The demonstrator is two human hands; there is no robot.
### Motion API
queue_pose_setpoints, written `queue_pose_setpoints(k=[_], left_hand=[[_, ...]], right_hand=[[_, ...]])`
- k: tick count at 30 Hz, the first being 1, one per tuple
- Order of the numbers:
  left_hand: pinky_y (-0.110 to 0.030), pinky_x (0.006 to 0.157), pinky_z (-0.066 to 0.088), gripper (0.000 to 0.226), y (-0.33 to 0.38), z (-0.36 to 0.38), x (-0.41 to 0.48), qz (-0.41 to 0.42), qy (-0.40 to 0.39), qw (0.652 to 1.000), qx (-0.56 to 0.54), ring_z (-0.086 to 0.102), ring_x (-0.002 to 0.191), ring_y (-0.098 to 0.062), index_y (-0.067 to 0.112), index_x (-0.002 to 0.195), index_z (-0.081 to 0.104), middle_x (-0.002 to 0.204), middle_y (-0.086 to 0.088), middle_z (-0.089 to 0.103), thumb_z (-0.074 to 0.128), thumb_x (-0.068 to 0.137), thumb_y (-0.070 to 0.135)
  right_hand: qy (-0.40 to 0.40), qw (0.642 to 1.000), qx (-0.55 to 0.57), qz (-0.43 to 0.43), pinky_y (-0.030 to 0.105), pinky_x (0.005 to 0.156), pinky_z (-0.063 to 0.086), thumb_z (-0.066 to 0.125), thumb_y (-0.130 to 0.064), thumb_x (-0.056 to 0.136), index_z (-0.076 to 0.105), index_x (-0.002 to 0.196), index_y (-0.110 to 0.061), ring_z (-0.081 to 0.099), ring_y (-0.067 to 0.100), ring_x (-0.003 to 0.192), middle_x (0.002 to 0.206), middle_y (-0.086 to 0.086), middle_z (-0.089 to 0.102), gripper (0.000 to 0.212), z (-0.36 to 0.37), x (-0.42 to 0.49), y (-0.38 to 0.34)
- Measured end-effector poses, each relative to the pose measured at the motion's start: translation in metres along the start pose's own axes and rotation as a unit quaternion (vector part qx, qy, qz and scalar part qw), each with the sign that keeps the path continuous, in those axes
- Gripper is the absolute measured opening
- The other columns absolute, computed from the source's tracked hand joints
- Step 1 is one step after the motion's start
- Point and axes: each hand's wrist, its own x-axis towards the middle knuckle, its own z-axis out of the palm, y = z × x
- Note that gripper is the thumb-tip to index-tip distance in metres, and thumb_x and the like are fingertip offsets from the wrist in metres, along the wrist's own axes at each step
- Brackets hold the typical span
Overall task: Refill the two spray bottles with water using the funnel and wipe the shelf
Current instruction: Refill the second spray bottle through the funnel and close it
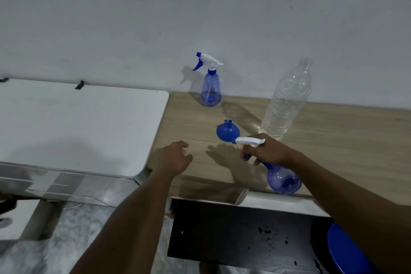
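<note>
One blue spray bottle (210, 89) with a white and blue trigger head stands upright at the back of the wooden shelf (333, 135), by the wall. My right hand (265, 151) grips the neck of a second blue spray bottle (283, 179), which is tilted over the shelf's front edge with its white head pointing left. A blue funnel (228, 132) lies mouth down on the wood, spout up, just left of that head. A large clear water bottle (287, 100), uncapped, stands behind my right hand. My left hand (175, 158) hovers empty over the shelf's left end, fingers loosely curled.
A white table top (77, 127) adjoins the shelf on the left. Below the shelf lies a dark panel (233, 236) with wet spots. A blue round object (347, 251) sits at the lower right. The wall stands right behind the shelf.
</note>
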Motion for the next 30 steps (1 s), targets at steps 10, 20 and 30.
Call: queue_pose_setpoints(k=[10,20,30], left_hand=[[-0.038,0.098,0.050,0.040,-0.020,-0.022,0.003,-0.056,0.048,0.997,-0.014,0.062,0.111,-0.022,0.031,0.117,0.065,0.122,0.003,0.066,0.051,0.082,0.015],[-0.038,0.095,0.052,0.040,-0.013,-0.023,0.004,-0.043,0.020,0.999,-0.004,0.063,0.103,-0.020,0.032,0.116,0.063,0.114,0.005,0.066,0.053,0.082,0.013],[-0.035,0.092,0.051,0.039,0.002,-0.034,0.036,-0.004,0.023,1.000,-0.002,0.063,0.103,-0.021,0.031,0.116,0.064,0.112,0.006,0.067,0.051,0.083,0.013]], right_hand=[[0.037,0.999,0.003,-0.001,0.031,0.051,0.055,0.068,-0.041,0.092,0.070,0.091,-0.020,0.067,0.015,0.071,0.080,0.013,0.071,0.022,0.017,0.014,-0.003],[0.036,0.999,-0.014,0.007,0.034,0.050,0.056,0.069,-0.042,0.091,0.069,0.089,-0.018,0.065,0.015,0.069,0.079,0.015,0.070,0.024,0.015,0.022,-0.011],[0.099,0.995,0.031,-0.008,0.039,0.062,0.053,0.063,-0.048,0.091,0.054,0.095,-0.014,0.064,0.019,0.070,0.084,0.007,0.075,0.036,-0.002,0.046,-0.030]])
